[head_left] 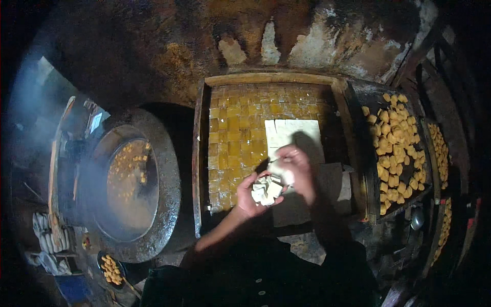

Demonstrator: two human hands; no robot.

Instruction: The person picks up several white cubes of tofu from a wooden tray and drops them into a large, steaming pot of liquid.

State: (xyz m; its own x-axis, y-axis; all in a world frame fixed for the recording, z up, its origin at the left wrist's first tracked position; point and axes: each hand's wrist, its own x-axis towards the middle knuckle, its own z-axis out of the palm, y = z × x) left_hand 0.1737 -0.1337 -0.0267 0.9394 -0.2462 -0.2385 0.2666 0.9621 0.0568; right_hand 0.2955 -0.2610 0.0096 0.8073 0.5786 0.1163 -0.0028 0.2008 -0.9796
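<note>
My left hand is cupped, palm up, around a small pile of white tofu cubes over the near part of a woven bamboo tray. Just above and to the right of it, my right hand has its fingers closed on white tofu, somewhat blurred by motion. Beyond the right hand lies a pale tofu slab with cut lines along its far edge. More of the slab stretches toward me in the shadow of my right arm.
At the left a wide wok of steaming liquid holds floating golden pieces. A ladle-like strainer of fried pieces rests below it. Right of the tray's wooden frame stands a tray heaped with golden fried tofu. A stained wall rises behind.
</note>
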